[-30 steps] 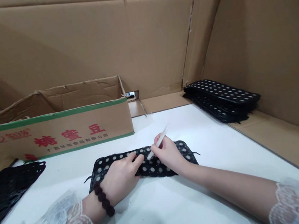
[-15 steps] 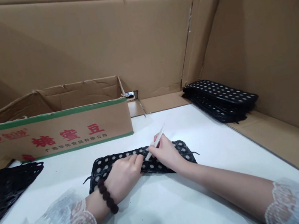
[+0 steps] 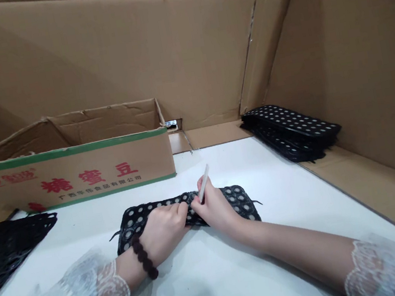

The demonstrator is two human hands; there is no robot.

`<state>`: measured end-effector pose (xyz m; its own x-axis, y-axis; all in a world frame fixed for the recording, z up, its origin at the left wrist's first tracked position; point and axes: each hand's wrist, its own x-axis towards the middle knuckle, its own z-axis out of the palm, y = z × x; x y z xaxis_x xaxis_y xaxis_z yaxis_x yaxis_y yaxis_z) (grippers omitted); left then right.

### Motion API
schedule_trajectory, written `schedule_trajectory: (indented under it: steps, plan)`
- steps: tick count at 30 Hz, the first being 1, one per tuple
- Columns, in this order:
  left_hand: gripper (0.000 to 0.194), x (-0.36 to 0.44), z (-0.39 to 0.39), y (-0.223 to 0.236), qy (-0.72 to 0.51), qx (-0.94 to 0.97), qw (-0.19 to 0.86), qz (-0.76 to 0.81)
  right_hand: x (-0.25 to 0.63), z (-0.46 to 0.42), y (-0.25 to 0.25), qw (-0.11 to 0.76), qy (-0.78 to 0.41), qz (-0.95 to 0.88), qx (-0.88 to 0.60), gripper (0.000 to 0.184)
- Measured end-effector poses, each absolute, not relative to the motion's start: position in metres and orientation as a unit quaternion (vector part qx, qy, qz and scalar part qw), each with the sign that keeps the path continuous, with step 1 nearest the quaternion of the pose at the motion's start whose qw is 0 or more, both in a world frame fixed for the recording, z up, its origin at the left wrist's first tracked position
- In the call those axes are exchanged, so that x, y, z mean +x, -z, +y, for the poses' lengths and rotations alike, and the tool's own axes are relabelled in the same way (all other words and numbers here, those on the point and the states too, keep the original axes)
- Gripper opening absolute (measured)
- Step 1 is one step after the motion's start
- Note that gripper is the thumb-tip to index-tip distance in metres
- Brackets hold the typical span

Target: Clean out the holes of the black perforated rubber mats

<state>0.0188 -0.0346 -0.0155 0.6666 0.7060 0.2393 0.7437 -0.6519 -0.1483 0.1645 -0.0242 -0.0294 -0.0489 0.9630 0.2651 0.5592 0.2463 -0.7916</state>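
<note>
A black rubber sheet full of round holes (image 3: 242, 200) lies flat on the white table (image 3: 241, 272) in front of me. My left hand (image 3: 165, 226) rests on its middle with fingers curled down, pressing it to the table. A dark bead bracelet (image 3: 144, 257) circles that wrist. My right hand (image 3: 213, 208) pinches a thin white stick (image 3: 204, 181), its lower tip down at the sheet between my two hands, its upper end tilted up and to the right.
An open cardboard box with red and green print (image 3: 73, 174) stands at the back left. A stack of similar black perforated sheets (image 3: 291, 131) lies at the back right. More black sheets (image 3: 5, 246) lie at the far left. Cardboard walls (image 3: 355, 51) enclose the table.
My right hand has shifted a little left along the sheet and the white stick has tipped more upright. My left hand has stayed on the sheet.
</note>
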Motion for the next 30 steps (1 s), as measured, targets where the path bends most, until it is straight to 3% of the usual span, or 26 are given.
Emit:
schedule_trajectory:
  steps: [5, 12, 17, 30]
  plan:
    - [0.004, 0.02, -0.034, 0.016, 0.089, -0.894, 0.122, -0.421, 0.165, -0.026, 0.031, 0.397, -0.251, -0.687, -0.554, 0.015]
    - [0.011, 0.006, -0.03, 0.006, 0.033, -0.943, 0.097, -0.318, 0.173, -0.023, 0.031, 0.533, -0.356, -0.588, -0.493, 0.013]
    - [0.014, 0.002, -0.028, 0.013, 0.053, -0.957, 0.123, -0.258, 0.174, -0.029, 0.036, 0.495, -0.396, -0.576, -0.516, 0.014]
    - [0.017, 0.004, -0.028, 0.015, 0.078, -0.956, 0.156, -0.234, 0.17, -0.031, 0.035, 0.477, -0.366, -0.578, -0.551, 0.014]
